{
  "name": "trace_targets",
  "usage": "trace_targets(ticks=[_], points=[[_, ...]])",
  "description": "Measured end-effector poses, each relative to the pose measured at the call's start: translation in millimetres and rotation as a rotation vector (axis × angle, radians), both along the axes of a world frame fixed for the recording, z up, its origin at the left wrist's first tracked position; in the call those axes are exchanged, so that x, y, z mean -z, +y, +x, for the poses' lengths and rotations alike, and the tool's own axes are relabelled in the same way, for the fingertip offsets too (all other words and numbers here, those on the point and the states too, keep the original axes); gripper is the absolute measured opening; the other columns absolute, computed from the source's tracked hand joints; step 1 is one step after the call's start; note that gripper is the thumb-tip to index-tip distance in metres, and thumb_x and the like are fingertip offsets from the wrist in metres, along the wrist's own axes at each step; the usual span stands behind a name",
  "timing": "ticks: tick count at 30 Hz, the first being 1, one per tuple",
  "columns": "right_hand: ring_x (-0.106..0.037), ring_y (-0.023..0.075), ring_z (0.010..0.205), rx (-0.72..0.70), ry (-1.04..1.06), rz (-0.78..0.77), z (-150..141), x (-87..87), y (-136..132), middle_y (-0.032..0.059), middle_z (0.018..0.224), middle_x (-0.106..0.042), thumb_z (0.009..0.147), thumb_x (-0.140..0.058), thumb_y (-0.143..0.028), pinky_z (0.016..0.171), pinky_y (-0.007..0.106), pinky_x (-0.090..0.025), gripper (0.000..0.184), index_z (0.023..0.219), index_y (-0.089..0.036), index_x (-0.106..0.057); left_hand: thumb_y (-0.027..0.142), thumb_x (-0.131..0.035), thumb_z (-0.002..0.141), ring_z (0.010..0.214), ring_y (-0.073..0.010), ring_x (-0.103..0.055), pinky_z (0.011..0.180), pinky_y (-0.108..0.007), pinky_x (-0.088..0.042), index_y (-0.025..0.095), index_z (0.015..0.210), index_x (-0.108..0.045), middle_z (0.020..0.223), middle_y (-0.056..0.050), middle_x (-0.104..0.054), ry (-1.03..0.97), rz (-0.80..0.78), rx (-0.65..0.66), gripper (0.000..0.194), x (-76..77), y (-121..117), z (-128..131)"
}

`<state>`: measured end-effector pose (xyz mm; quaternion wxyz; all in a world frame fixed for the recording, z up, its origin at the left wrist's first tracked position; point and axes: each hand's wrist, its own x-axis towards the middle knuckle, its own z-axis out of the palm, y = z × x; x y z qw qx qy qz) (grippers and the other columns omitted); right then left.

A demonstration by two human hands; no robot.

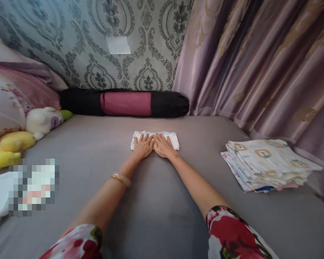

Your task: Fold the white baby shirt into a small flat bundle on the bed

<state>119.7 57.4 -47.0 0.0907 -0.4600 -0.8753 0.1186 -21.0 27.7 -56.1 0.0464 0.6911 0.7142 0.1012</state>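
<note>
A small white folded cloth (174, 138) lies on the grey sheet, straight ahead of me. My left hand (144, 145) rests flat on its left half, with the fingers spread. Beside it, my right hand (162, 145) presses flat on the middle and right part, fingers also apart. The two hands nearly touch at the thumbs and cover much of the cloth. To the right sits a stack of folded printed cloths (270, 162), the top one white with orange and green figures.
A black and pink bolster-shaped bag (125, 103) lies along the wallpapered wall. Plush toys (43, 121) and pillows (5, 97) sit at the left, near a white item (2, 190) and a blurred patch. A mauve curtain (245, 64) hangs at the right.
</note>
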Motion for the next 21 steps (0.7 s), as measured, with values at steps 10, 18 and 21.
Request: trace_targets(ticks=[10, 18, 21], points=[[-0.021, 0.0254, 0.148, 0.113, 0.008, 0.022, 0.7, 2.4, 4.5, 0.0057, 0.160, -0.029, 0.101, -0.024, -0.036, 0.119, 0.053, -0.011, 0.055, 0.152, -0.020, -0.033, 0.050, -0.026, 0.099, 0.147, -0.0394, -0.022, 0.115, -0.065, -0.013, 0.021, 0.150, -0.040, 0.159, -0.013, -0.030, -0.102, -0.032, -0.160, 0.060, -4.5, 6.4, 6.1], [-0.020, 0.0304, 0.148, 0.327, 0.019, 0.078, 1.9, 6.5, -0.1, 0.0132, 0.159, -0.030, 0.101, -0.029, -0.047, 0.118, 0.054, -0.009, 0.057, 0.149, -0.019, -0.040, 0.050, -0.028, 0.096, 0.145, -0.0397, -0.025, 0.112, -0.064, -0.023, 0.016, 0.147, -0.042, 0.157, -0.017, -0.033, -0.069, 0.064, -0.305, 0.063, 1.1, 3.8, 1.6], [-0.018, 0.0327, 0.148, 0.428, 0.033, 0.113, 3.1, 10.4, -1.0, 0.0171, 0.158, -0.029, 0.100, -0.030, -0.049, 0.117, 0.052, -0.011, 0.059, 0.148, -0.016, -0.042, 0.047, -0.029, 0.096, 0.143, -0.0378, -0.031, 0.112, -0.061, -0.026, 0.016, 0.146, -0.043, 0.157, -0.017, -0.034, -0.065, 0.093, -0.334, 0.061, 2.1, 0.3, -1.6]])
